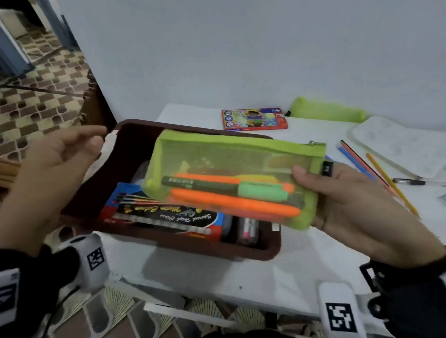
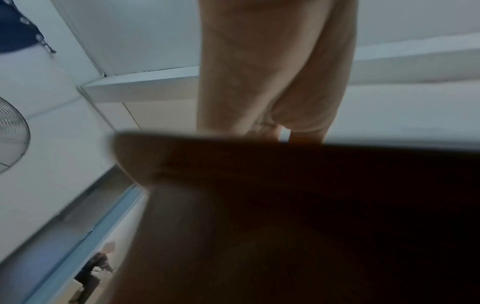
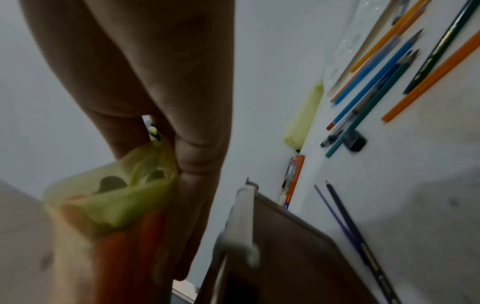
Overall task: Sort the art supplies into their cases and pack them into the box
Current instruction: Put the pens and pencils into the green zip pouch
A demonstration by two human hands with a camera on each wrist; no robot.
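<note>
Right hand (image 1: pixel 351 204): grip closed on right end of green mesh pouch (image 1: pixel 232 176), thumb on front face. Pouch holds orange and green markers, held over brown box (image 1: pixel 269 251). Box at left edge of table (image 1: pixel 285 276); contains watercolour set (image 1: pixel 167 217). Left hand (image 1: pixel 46 176): fingers relaxed, holding nothing, beside box's left rim. Loose pencils (image 1: pixel 380 172), coloured-pencil carton (image 1: pixel 253 119), second green pouch (image 1: pixel 326 109) toward far right of table.

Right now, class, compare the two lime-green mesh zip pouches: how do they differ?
The lime-green mesh pouch over the brown box is held by the right hand; the far lime-green pouch by the wall lies on the white table, untouched. The held pouch visibly contains orange and green markers; the far one's contents cannot be seen. Both share the colour.
</note>
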